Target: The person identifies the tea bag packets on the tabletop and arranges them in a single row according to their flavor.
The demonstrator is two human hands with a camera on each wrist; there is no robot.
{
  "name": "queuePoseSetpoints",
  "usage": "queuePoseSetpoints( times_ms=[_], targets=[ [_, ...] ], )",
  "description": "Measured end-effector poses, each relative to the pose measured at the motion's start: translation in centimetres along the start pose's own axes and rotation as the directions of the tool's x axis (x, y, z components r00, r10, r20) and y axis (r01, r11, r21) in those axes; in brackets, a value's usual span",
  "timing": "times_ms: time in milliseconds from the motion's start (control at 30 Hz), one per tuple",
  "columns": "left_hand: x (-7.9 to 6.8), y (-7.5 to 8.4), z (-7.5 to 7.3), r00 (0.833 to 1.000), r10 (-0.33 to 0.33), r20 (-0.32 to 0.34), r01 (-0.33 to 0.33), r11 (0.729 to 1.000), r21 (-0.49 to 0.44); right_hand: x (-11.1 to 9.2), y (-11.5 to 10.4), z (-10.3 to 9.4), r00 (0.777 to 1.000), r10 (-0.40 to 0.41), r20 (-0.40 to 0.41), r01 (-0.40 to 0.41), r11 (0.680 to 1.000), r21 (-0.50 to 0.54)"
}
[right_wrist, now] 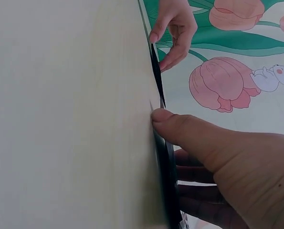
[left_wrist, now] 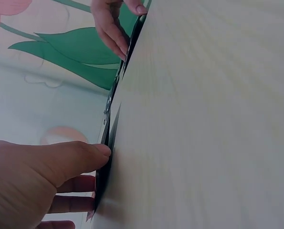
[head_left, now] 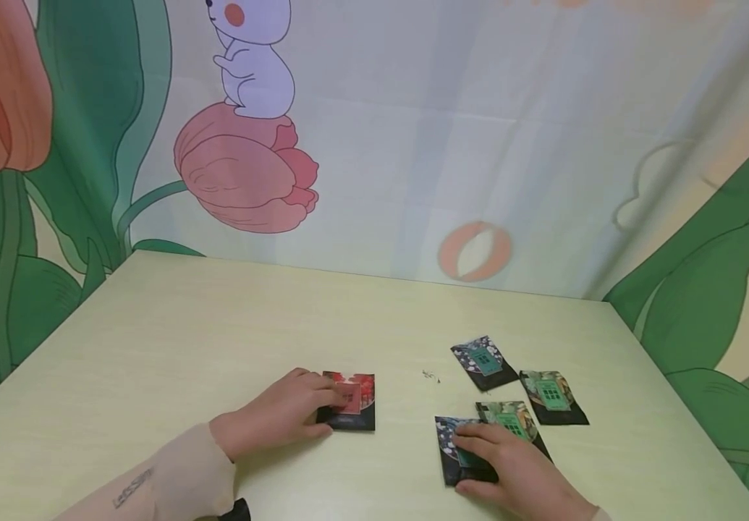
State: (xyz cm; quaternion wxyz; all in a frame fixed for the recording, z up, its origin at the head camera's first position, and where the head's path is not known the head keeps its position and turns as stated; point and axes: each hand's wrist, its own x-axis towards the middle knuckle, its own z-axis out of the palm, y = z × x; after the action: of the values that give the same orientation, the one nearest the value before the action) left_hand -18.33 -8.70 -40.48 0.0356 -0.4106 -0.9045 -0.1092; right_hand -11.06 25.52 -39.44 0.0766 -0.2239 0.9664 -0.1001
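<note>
A red-and-black sachet [head_left: 366,405] lies under the fingers of my left hand [head_left: 292,405], toward the table's middle. The thumb is at its near edge, and the left wrist view shows thumb and fingers [left_wrist: 75,204] holding it edge-on. To the right, my right hand [head_left: 511,463] holds a blue-and-black floral sachet [head_left: 447,441] the same way, fingers over its top and thumb along the near side. A green-labelled sachet [head_left: 507,414] sits partly hidden beneath or beside that hand. In the right wrist view, the thumb meets the dark sachet edge [right_wrist: 166,171].
Beyond the right hand lie a blue-and-black sachet with a teal label [head_left: 485,363] and another green-labelled sachet [head_left: 551,396]. Small dark crumbs [head_left: 431,376] are scattered on the pale table [head_left: 250,318]. A printed curtain [head_left: 381,145] hangs behind the table's far edge.
</note>
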Motion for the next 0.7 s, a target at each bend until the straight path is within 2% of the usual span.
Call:
queuePoseSetpoints(
  times_ms=[333,700],
  targets=[
    [-1.1,-0.5,0.0,0.999,-0.033,-0.007,0.033,0.999,0.005,-0.2,0.1,-0.1,1.000,-0.008,-0.024,0.008,1.000,-0.022],
    [-1.6,-0.7,-0.2,1.000,-0.005,-0.019,0.006,1.000,0.012,0.0,0.1,0.1,0.999,-0.032,-0.035,0.031,0.999,-0.039]
  ],
)
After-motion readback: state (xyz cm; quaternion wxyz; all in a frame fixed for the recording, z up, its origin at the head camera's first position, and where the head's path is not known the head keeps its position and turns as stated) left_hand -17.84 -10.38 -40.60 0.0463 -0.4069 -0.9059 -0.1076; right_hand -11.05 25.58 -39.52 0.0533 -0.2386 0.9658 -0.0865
